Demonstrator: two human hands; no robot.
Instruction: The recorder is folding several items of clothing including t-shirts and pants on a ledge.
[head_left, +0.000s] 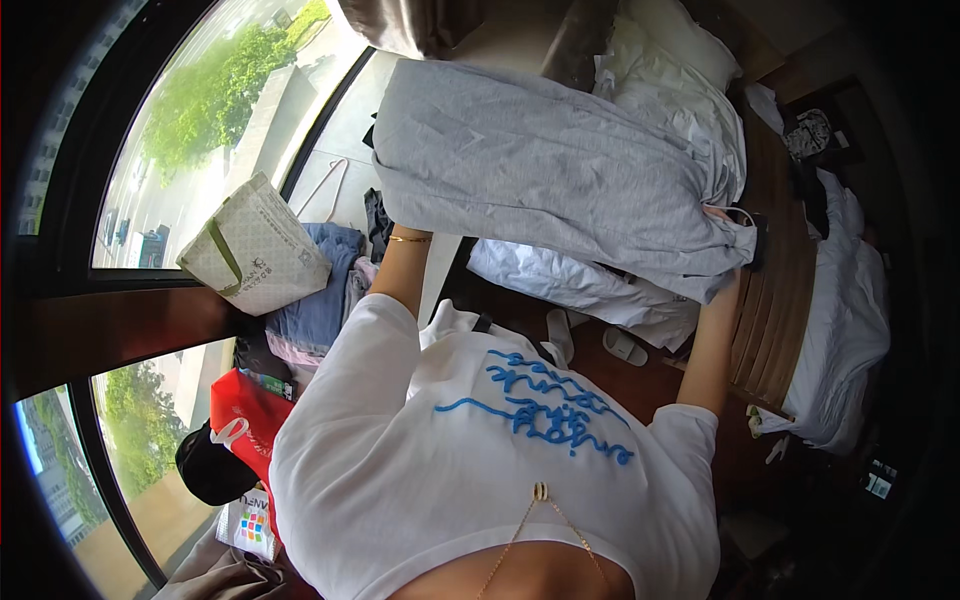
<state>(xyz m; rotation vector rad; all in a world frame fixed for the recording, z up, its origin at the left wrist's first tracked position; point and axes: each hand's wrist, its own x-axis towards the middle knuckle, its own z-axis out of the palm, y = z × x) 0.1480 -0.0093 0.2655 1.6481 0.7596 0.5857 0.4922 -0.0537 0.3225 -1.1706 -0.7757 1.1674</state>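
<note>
A pair of light grey drawstring sweatpants (525, 157) is stretched sideways in front of me, with its gathered end and white drawcord at the right. At that gathered end my right hand (718, 213) grips the cloth, mostly covered by its folds. My left forearm, with a gold bangle (410, 238) at the wrist, runs up under the other end. The cloth hides my left hand, so its fingers cannot be seen. Below the sweatpants lies white bedding (577, 281), partly covered by them.
At left, a patterned paper bag (255, 247) leans by the window on folded jeans (307, 292). A red bag (247, 420) sits nearer me. A pink hanger (324, 187) lies on the sill. White slippers (625, 346) rest on the floor. A slatted wooden bench (772, 322) stands right.
</note>
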